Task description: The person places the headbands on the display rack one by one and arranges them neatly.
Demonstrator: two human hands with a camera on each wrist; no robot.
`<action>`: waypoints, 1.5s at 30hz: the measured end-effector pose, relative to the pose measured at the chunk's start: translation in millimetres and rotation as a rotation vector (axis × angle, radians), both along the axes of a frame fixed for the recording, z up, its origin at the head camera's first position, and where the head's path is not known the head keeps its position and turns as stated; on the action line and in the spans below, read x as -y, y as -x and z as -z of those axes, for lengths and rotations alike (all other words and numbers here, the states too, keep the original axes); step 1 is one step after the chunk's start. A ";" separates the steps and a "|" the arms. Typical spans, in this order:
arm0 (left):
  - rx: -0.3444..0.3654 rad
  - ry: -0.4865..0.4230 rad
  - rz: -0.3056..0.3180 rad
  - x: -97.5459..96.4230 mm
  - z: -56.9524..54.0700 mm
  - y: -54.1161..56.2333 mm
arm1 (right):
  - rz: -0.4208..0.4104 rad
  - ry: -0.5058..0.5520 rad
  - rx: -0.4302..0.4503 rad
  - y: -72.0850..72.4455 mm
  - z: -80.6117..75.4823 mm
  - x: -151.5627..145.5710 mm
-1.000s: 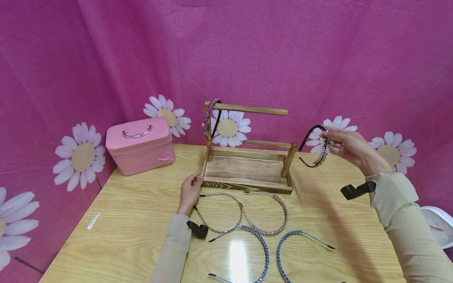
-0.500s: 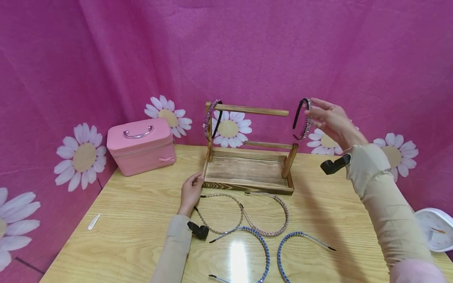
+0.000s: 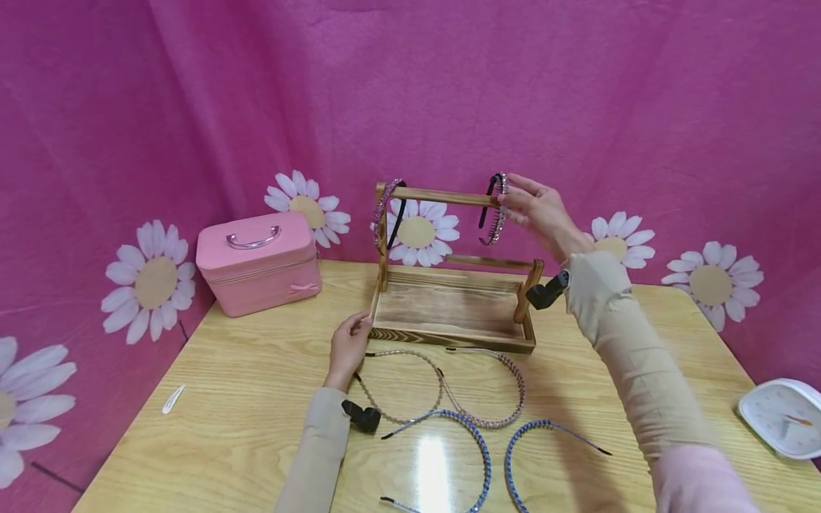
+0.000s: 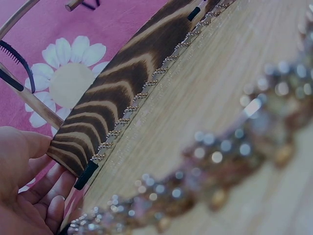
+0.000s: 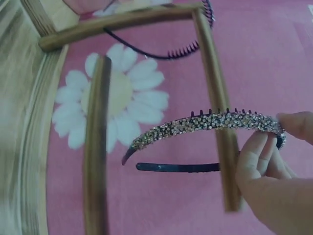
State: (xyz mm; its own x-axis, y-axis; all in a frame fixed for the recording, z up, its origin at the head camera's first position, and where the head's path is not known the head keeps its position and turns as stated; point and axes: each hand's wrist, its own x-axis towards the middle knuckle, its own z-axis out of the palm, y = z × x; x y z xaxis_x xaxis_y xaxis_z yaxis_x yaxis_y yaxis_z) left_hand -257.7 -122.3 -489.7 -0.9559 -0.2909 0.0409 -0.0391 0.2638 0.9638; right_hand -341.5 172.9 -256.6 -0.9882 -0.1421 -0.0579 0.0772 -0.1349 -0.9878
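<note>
My right hand (image 3: 541,214) pinches a black toothed headband (image 5: 205,123) covered in clear rhinestones. The headband encircles the upper bar (image 3: 449,197) near its free right end, its tips pointing down. At the front left corner of the wooden rack (image 3: 449,338), my left hand (image 3: 349,349) grips the tray's edge between thumb and fingers, as the left wrist view shows close up. A pink-purple rhinestone headband (image 3: 383,206) hangs at the left end of that bar. Below runs a shorter bar (image 3: 487,262) on the right post.
In front of the rack lie a beige beaded headband (image 3: 423,360), a pink headband (image 3: 518,385) and two blue headbands (image 3: 482,456). A pink case (image 3: 256,263) stands back left, a white hair clip (image 3: 172,400) lies left, and a white clock (image 3: 782,417) sits right.
My right hand has carried the rhinestone headband up and left, from beside the rack onto the free end of the upper bar. The left hand keeps its hold on the rack corner.
</note>
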 end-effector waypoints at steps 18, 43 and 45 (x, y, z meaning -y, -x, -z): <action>-0.001 -0.002 0.014 1.8 -1.4 -1.3 | -0.039 0.013 -0.020 17.0 25.6 94.7; -0.012 0.025 0.024 2.6 -2.2 -1.6 | -0.025 0.057 -0.052 20.8 35.1 141.3; -0.005 0.026 0.024 3.4 -2.2 -1.7 | -0.034 0.075 -0.050 19.8 35.9 141.4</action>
State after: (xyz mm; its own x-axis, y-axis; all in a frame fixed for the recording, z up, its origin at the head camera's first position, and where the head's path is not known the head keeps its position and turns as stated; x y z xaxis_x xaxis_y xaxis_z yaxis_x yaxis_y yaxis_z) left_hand -256.0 -125.6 -487.5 -0.9624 -0.2664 0.0527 -0.0276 0.2891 0.9569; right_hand -361.3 31.5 -292.5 -0.9841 -0.1773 0.0034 0.0340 -0.2072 -0.9777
